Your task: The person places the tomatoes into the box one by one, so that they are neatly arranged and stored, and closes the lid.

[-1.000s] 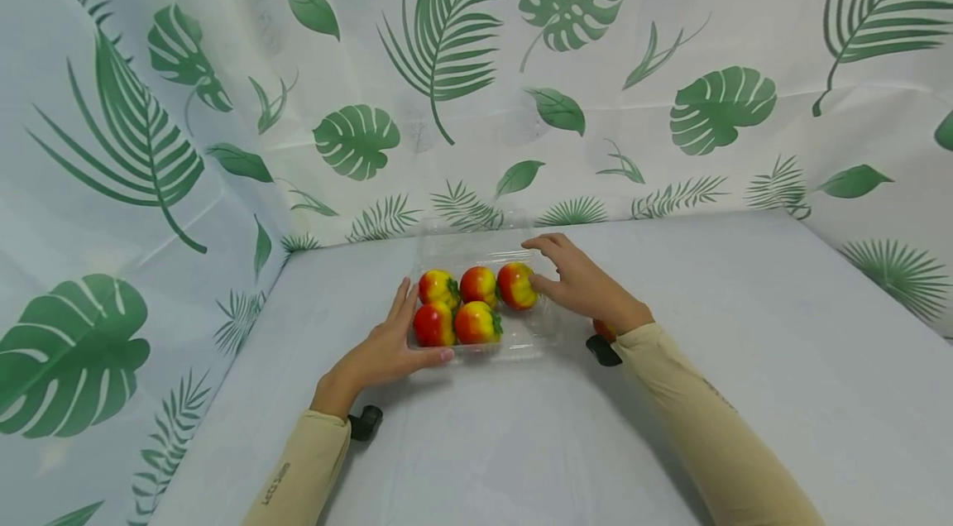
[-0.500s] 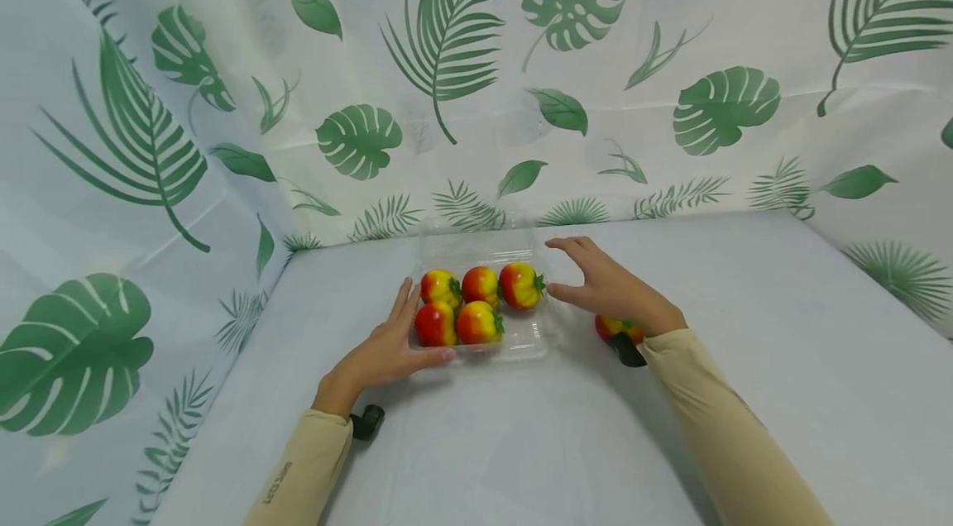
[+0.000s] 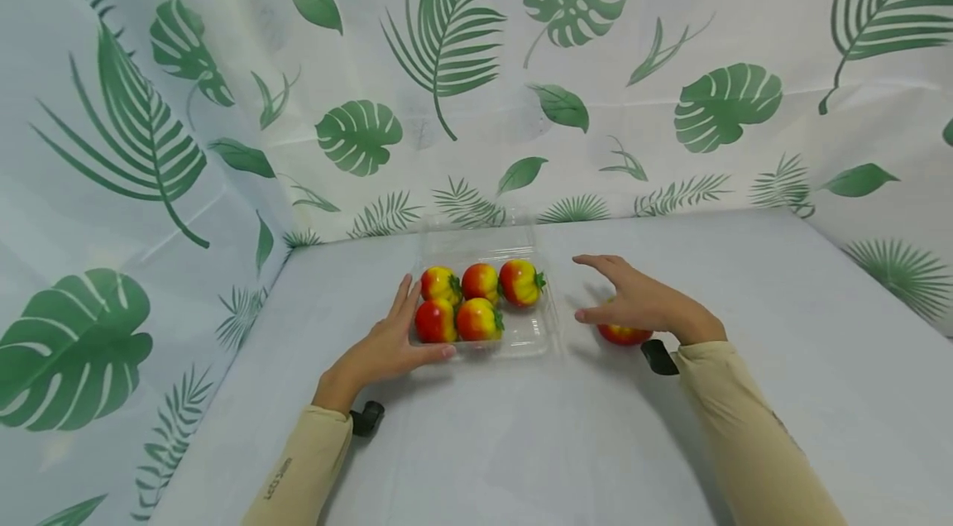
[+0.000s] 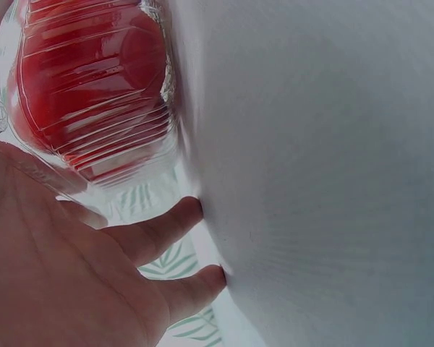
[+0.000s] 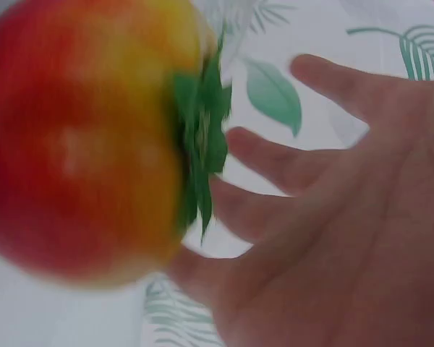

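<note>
A clear plastic clamshell box [image 3: 530, 334] lies with its lid up and back, holding several red-and-yellow persimmons [image 3: 479, 319] with green leafy tops. My left hand [image 3: 383, 351] rests around its front left corner, fingers along the left side and thumb at the front. In the left wrist view, two fingertips [image 4: 192, 210] touch the tabletop beside the ribbed box wall. To the right of the box, my right hand [image 3: 644, 303] reaches over a loose persimmon [image 3: 624, 336], partly hiding it. The right wrist view shows that persimmon [image 5: 94, 144] close up, the spread fingers beyond it not gripping it.
White cloth covers the table [image 3: 476, 443]. A leaf-printed curtain [image 3: 476, 79] hangs behind and along the left and right sides. Small black wrist cameras sit at both cuffs. Inside the box, the front right spot shows bare plastic.
My right hand has moved away from the back right persimmon in the box, going right until it is over the loose one. My left hand stays at the box.
</note>
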The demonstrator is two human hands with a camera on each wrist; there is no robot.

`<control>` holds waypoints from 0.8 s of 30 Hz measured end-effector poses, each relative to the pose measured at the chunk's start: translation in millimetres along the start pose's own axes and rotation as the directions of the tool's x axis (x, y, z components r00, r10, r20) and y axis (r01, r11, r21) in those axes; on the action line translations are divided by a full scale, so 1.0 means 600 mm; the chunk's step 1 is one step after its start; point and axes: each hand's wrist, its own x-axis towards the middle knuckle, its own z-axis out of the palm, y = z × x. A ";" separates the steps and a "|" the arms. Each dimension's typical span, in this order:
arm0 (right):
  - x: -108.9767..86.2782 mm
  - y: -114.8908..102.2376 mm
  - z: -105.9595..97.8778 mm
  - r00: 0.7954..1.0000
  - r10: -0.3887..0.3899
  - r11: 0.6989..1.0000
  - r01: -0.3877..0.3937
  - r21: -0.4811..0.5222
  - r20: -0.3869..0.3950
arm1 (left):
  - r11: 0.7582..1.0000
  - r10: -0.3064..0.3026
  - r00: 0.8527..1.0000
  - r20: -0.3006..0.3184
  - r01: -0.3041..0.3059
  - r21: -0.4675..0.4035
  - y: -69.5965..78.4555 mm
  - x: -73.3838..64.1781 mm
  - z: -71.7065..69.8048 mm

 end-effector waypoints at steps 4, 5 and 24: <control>-0.009 0.012 -0.006 0.996 0.048 0.999 -0.048 -0.010 0.074 | 1.000 0.003 1.000 0.000 -0.003 0.004 -0.002 0.001 0.000; -0.010 0.015 -0.006 0.994 0.057 0.998 -0.055 -0.018 0.093 | 1.000 0.003 1.000 -0.001 -0.003 0.005 -0.003 0.002 0.000; 0.007 0.036 0.007 0.994 0.075 0.991 -0.066 -0.116 0.073 | 1.000 0.002 1.000 -0.003 -0.002 0.007 0.000 0.002 0.003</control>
